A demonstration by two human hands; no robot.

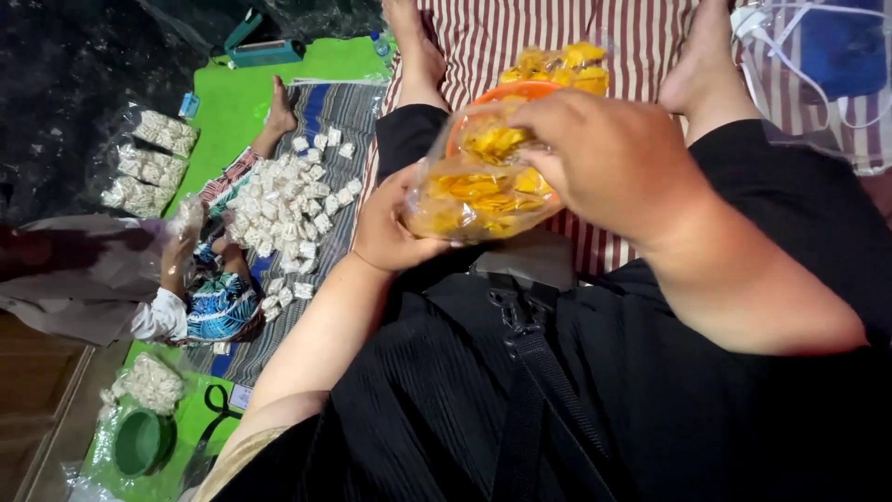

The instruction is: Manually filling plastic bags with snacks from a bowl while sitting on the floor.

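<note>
While the left hand [390,228] cups the clear bag of yellow chips [478,191] from below, just in front of the orange bowl [520,91], the right hand [609,158] should keep its closed fingers pinched on the bag's mouth, holding it upright.
</note>
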